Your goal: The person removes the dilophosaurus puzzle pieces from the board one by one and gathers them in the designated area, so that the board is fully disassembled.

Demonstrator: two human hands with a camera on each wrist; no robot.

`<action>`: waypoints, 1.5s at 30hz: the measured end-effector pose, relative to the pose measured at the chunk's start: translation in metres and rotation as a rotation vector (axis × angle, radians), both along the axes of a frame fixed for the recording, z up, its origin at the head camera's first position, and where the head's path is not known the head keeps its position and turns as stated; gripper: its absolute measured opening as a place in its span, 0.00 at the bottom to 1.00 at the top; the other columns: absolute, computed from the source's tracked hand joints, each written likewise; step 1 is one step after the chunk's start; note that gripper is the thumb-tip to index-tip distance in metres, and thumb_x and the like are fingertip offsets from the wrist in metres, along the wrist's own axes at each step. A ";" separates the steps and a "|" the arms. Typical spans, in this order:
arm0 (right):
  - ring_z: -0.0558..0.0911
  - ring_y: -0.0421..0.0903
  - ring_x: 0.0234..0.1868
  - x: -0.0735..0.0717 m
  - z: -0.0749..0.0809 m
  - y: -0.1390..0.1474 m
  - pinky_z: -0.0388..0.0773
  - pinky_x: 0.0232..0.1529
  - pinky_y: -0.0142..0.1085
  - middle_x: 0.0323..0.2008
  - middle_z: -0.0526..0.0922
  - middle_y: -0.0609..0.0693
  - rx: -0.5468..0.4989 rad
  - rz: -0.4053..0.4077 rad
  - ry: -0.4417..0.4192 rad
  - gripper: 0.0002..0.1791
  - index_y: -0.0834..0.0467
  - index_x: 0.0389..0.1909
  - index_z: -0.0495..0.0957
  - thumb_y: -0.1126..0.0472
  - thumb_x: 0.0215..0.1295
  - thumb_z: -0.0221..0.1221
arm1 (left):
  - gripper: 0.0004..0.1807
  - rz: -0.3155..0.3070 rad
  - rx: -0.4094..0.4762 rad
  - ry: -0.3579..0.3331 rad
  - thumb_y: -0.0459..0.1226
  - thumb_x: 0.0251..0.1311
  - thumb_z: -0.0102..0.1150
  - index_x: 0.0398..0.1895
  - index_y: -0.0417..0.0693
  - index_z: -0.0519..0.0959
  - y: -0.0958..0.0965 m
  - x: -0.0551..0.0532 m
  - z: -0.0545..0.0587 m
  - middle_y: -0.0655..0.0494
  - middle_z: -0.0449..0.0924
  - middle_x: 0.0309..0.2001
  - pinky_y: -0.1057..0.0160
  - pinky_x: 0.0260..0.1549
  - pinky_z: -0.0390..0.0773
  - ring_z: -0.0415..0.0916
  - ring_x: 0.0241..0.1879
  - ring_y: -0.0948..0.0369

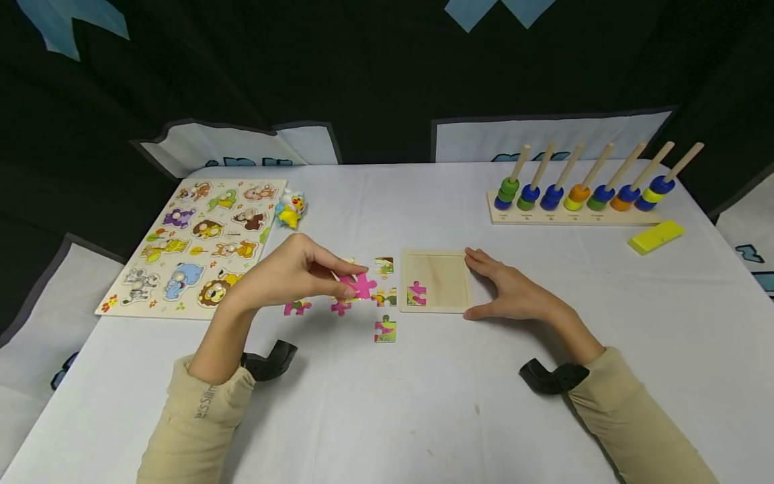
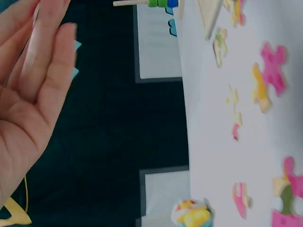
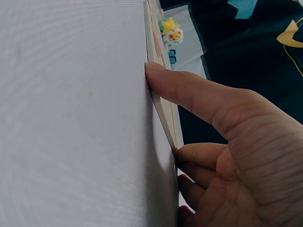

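Observation:
My left hand (image 1: 290, 269) pinches a pink jigsaw piece (image 1: 365, 286) between thumb and fingertips, over several loose pieces. In the left wrist view that hand's fingertips run out of the frame. A shallow wooden puzzle tray (image 1: 444, 282) lies to the right, with one pink-and-green piece (image 1: 416, 294) in its near left corner. My right hand (image 1: 514, 292) holds the tray's right side, thumb at the near corner and index finger at the far one. Loose pieces lie left of the tray, among them a green-and-pink one (image 1: 385, 330) and a piece (image 1: 297, 306) near the left wrist.
A wooden animal puzzle board (image 1: 199, 252) lies at the left, with a small toy figure (image 1: 291, 208) beside it. At the back right stands a peg counting stand (image 1: 574, 216) with coloured rings. A yellow block (image 1: 656, 237) lies in front of it.

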State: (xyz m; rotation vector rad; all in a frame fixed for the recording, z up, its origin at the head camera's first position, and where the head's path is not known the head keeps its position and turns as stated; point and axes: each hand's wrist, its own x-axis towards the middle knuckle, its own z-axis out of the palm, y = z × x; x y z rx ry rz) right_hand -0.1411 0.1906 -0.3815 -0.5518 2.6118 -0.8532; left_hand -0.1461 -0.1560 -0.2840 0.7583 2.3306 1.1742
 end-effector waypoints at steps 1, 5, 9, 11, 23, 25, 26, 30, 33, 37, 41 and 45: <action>0.46 0.60 0.76 0.000 0.000 0.000 0.49 0.70 0.60 0.76 0.47 0.59 -0.001 -0.001 -0.001 0.57 0.64 0.73 0.50 0.47 0.49 0.71 | 0.18 -0.011 -0.009 -0.018 0.31 0.50 0.70 0.46 0.39 0.84 -0.003 0.000 -0.002 0.48 0.88 0.32 0.70 0.17 0.64 0.77 0.21 0.65; 0.46 0.60 0.76 0.000 -0.001 0.000 0.49 0.70 0.60 0.76 0.47 0.59 0.000 -0.003 0.001 0.57 0.64 0.73 0.50 0.47 0.49 0.71 | 0.17 -0.046 -0.047 -0.096 0.29 0.52 0.67 0.47 0.39 0.83 -0.011 0.000 -0.010 0.48 0.87 0.31 0.70 0.15 0.60 0.68 0.17 0.67; 0.46 0.61 0.76 0.000 -0.001 0.001 0.49 0.70 0.60 0.76 0.47 0.60 -0.001 -0.004 0.001 0.57 0.63 0.73 0.50 0.47 0.49 0.71 | 0.16 -0.075 -0.092 -0.130 0.28 0.52 0.64 0.46 0.38 0.84 -0.019 -0.003 -0.020 0.49 0.87 0.28 0.70 0.16 0.63 0.68 0.18 0.66; 0.46 0.61 0.76 0.000 0.000 0.001 0.49 0.70 0.60 0.76 0.47 0.59 -0.002 -0.004 0.000 0.57 0.63 0.73 0.50 0.47 0.49 0.71 | 0.16 -0.100 -0.114 -0.143 0.27 0.52 0.63 0.46 0.38 0.84 -0.022 -0.005 -0.027 0.49 0.87 0.26 0.69 0.18 0.67 0.75 0.20 0.64; 0.46 0.61 0.76 0.000 0.000 0.001 0.48 0.70 0.60 0.76 0.47 0.60 -0.006 0.005 0.002 0.57 0.64 0.73 0.51 0.46 0.49 0.71 | 0.12 -0.122 -0.261 -0.145 0.26 0.48 0.65 0.39 0.39 0.86 -0.008 -0.005 -0.057 0.54 0.85 0.20 0.65 0.30 0.75 0.82 0.21 0.62; 0.46 0.61 0.76 0.000 -0.001 0.001 0.48 0.70 0.61 0.76 0.46 0.60 -0.007 0.006 0.002 0.57 0.64 0.73 0.51 0.46 0.49 0.71 | 0.12 -0.119 -0.289 -0.125 0.26 0.47 0.66 0.38 0.40 0.87 -0.006 -0.003 -0.057 0.55 0.85 0.20 0.65 0.30 0.75 0.81 0.21 0.64; 0.46 0.61 0.76 -0.001 -0.001 0.001 0.48 0.70 0.61 0.76 0.46 0.60 -0.008 0.008 0.002 0.56 0.65 0.73 0.51 0.46 0.50 0.71 | 0.12 -0.115 -0.300 -0.114 0.26 0.47 0.66 0.38 0.41 0.87 -0.005 -0.002 -0.057 0.55 0.85 0.20 0.65 0.30 0.74 0.81 0.21 0.65; 0.46 0.61 0.76 -0.001 -0.001 0.001 0.48 0.70 0.61 0.76 0.46 0.60 -0.009 0.011 0.004 0.56 0.65 0.73 0.51 0.46 0.49 0.71 | 0.12 -0.098 -0.350 -0.069 0.27 0.45 0.68 0.36 0.43 0.88 -0.004 -0.002 -0.057 0.57 0.85 0.22 0.67 0.28 0.73 0.78 0.22 0.67; 0.46 0.61 0.76 -0.001 -0.001 0.001 0.48 0.70 0.61 0.76 0.46 0.60 -0.008 0.010 0.004 0.56 0.65 0.73 0.51 0.47 0.49 0.71 | 0.12 -0.084 -0.393 -0.034 0.28 0.44 0.68 0.35 0.46 0.88 -0.003 -0.001 -0.056 0.60 0.84 0.22 0.67 0.27 0.72 0.75 0.22 0.67; 0.46 0.61 0.76 -0.001 -0.001 0.000 0.48 0.70 0.61 0.76 0.46 0.60 -0.005 0.006 0.004 0.56 0.65 0.73 0.51 0.47 0.49 0.71 | 0.10 -0.058 -0.453 0.019 0.30 0.46 0.68 0.33 0.49 0.89 0.000 0.001 -0.056 0.63 0.84 0.23 0.67 0.28 0.71 0.73 0.25 0.66; 0.46 0.60 0.76 -0.001 -0.001 0.000 0.48 0.70 0.61 0.76 0.46 0.60 -0.005 0.003 0.002 0.56 0.65 0.73 0.51 0.47 0.49 0.71 | 0.07 -0.040 -0.510 0.090 0.32 0.47 0.69 0.31 0.51 0.89 0.005 0.005 -0.054 0.64 0.84 0.26 0.67 0.30 0.72 0.73 0.29 0.66; 0.46 0.60 0.76 -0.001 -0.001 0.000 0.48 0.69 0.62 0.76 0.46 0.60 -0.005 -0.003 -0.004 0.56 0.64 0.73 0.51 0.47 0.49 0.71 | 0.06 -0.021 -0.575 0.171 0.34 0.45 0.72 0.28 0.53 0.89 0.011 0.009 -0.051 0.66 0.84 0.24 0.65 0.29 0.72 0.74 0.29 0.67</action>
